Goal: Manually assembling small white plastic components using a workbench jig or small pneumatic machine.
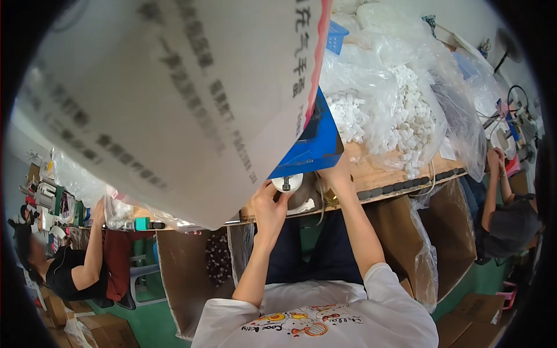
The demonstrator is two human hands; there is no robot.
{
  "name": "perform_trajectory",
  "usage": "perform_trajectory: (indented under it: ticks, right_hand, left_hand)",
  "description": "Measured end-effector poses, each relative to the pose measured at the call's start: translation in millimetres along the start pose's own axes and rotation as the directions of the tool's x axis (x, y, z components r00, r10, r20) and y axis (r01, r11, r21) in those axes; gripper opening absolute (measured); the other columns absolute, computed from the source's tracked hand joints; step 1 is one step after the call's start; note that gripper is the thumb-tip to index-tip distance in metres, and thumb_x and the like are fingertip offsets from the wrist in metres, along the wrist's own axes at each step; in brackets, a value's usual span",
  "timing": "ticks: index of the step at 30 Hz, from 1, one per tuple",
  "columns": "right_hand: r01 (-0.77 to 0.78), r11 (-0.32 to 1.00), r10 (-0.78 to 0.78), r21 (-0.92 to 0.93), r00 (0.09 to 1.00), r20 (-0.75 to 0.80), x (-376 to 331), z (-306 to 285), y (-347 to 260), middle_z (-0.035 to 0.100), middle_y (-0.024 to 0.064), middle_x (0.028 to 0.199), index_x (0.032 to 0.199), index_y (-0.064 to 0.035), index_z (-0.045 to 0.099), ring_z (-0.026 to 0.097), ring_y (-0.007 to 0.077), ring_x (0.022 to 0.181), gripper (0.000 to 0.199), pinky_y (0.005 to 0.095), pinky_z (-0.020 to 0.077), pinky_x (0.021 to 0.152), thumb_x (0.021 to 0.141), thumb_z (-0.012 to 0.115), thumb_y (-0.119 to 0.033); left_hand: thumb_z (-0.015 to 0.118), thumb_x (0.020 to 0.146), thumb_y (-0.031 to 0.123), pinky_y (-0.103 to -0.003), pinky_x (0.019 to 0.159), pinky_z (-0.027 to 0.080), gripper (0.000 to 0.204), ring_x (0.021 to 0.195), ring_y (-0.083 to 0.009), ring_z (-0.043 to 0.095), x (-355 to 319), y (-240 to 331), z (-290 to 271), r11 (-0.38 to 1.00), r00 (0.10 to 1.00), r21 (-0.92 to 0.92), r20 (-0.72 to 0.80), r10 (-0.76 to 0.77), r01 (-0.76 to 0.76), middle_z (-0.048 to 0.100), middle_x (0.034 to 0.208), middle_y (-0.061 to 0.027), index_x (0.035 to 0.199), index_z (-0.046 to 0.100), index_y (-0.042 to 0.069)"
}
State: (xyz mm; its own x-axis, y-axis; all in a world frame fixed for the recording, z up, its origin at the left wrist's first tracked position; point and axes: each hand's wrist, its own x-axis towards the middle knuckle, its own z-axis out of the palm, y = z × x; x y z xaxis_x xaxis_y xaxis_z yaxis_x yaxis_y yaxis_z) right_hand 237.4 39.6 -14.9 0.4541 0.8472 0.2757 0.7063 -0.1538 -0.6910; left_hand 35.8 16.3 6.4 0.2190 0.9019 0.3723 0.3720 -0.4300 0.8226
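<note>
My left hand [268,204] is at the table edge, its thumb and fingertips drawn together just below a white round part [288,183] with a dark bolt on it. Whatever the fingertips hold is too small to make out. Above them juts a blue machine housing [316,152]. My right hand [335,174] reaches in beside that housing, which hides its fingers. Under the white part, between my hands, lies a small white piece [306,205] on a grey surface. A large printed sheet [191,104] hangs close in front and covers the left half of the work area.
Clear plastic bags hold heaps of small white plastic parts [413,110] on the wooden table [371,168], right of the machine. A blue basket [336,37] stands behind. Open cardboard boxes [400,232] flank my legs. Other people work at far left [69,267] and far right [510,226].
</note>
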Motion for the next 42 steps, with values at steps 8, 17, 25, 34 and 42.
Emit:
perform_trajectory:
  ticks: [8,17,25,34,42]
  right_hand:
    - [0.156,0.855,-0.159,0.495,0.987,-0.037,-26.6,-25.1,-25.5,0.070,0.0189,0.087,0.106,0.0008,0.071,0.067,0.0334,0.076,0.022,0.0388,0.0512,0.071,0.087,0.064,-0.010]
    - [0.523,0.846,-0.529,0.103,0.847,0.049,-60.5,-22.5,-67.1,0.067,0.0162,0.082,0.090,-0.0033,0.070,0.067,0.0341,0.077,0.011,0.0428,0.0529,0.064,0.080,0.065,-0.001]
    - [0.530,0.843,-0.537,0.092,0.838,0.095,-63.7,-9.3,-66.5,0.067,0.0139,0.079,0.084,-0.0025,0.068,0.068,0.0307,0.079,0.009,0.0429,0.0540,0.065,0.077,0.066,0.001]
    - [0.554,0.808,-0.546,0.202,0.832,-0.098,-61.1,-6.2,-57.7,0.064,0.0102,0.075,0.090,-0.0042,0.065,0.065,0.0297,0.075,0.016,0.0399,0.0517,0.064,0.076,0.069,0.002]
    - [-0.117,0.753,-0.095,0.648,0.954,0.283,-33.0,-21.7,-14.8,0.076,0.0066,0.100,0.110,-0.0020,0.071,0.069,0.0127,0.094,0.024,0.0280,0.0531,0.081,0.087,0.072,-0.008]
  left_hand:
    - [0.084,0.074,0.017,-0.043,0.077,0.052,0.037,0.087,-0.0353,0.069,-8.5,34.9,-113.3,0.919,0.916,0.386,0.337,-0.218,0.077,0.072,0.092,-0.0169,0.108,0.073,0.007]
    - [0.068,0.088,0.012,-0.045,0.081,0.050,0.027,0.093,-0.0385,0.066,57.4,-96.4,-97.8,0.897,0.998,0.441,-0.039,0.041,-0.020,0.067,0.102,-0.0244,0.109,0.065,-0.003]
    - [0.073,0.085,0.008,-0.037,0.070,0.052,0.018,0.076,-0.0276,0.066,47.2,-220.9,-83.3,0.869,0.994,0.485,0.007,0.110,-0.100,0.070,0.087,-0.0158,0.099,0.067,-0.004]
    - [0.075,0.082,-0.001,-0.029,0.082,0.053,0.024,0.089,-0.0135,0.068,47.1,-35.1,-70.0,0.986,0.991,-0.152,0.122,-0.047,0.065,0.073,0.094,-0.0070,0.105,0.069,-0.007]
    - [0.074,0.078,-0.006,-0.029,0.080,0.055,0.043,0.095,-0.0145,0.067,39.2,10.6,-63.9,0.998,0.989,0.063,0.143,-0.023,0.014,0.069,0.107,-0.0102,0.119,0.064,-0.006]
